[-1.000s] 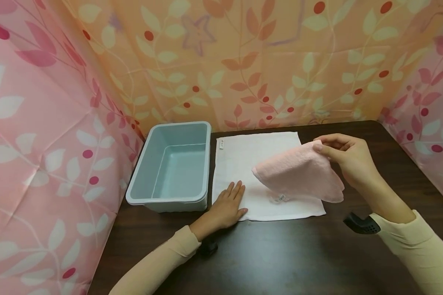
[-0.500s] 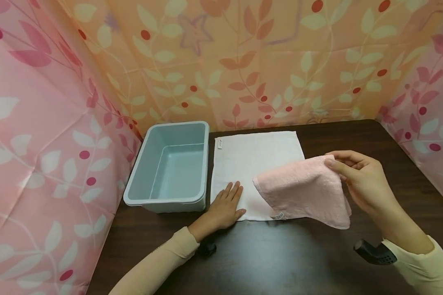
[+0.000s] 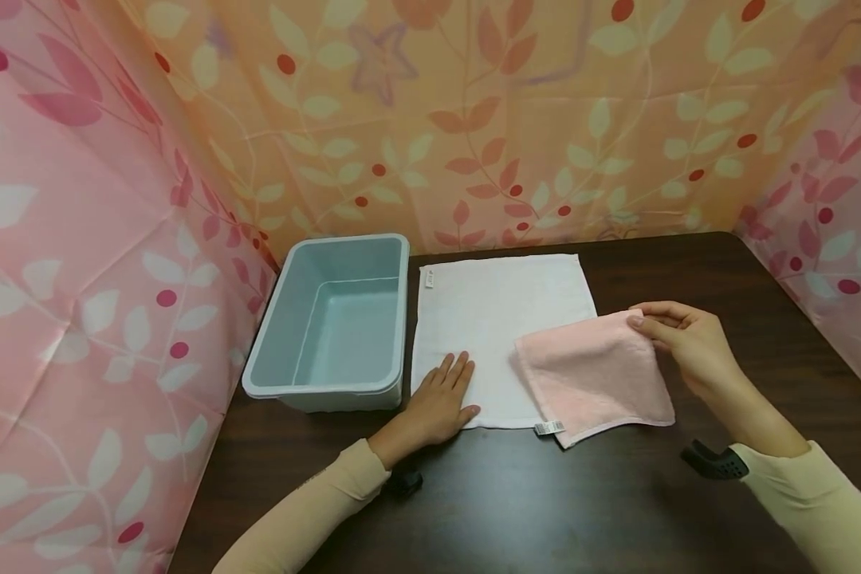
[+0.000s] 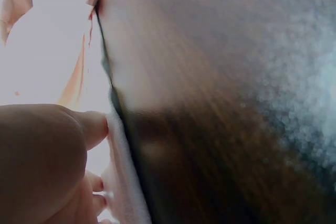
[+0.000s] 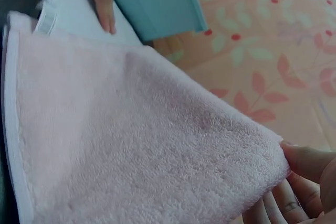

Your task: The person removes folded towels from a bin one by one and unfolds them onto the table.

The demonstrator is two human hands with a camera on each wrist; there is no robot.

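A white towel (image 3: 502,303) lies spread flat on the table, with a small tag at its far left corner. My left hand (image 3: 438,402) rests on its near left part, fingers straight. With thumb and fingers, my right hand (image 3: 685,339) pinches a corner of a pink towel (image 3: 595,371). This pink towel hangs over the white towel's near right part, its tag at the lower left corner. In the right wrist view the pinched corner sits between thumb and fingers (image 5: 310,163). How much of the pink towel touches the surface below, I cannot tell.
A light blue plastic bin (image 3: 398,319) stands left of the white towel, close to its edge. Dark wood table (image 3: 502,510) shows in front and to the right. Patterned curtains (image 3: 430,119) enclose the back and sides.
The pink towel has moved lower and toward the near right side, its tag now at the white towel's near edge. My right hand moved down with it. My left hand has stayed in place.
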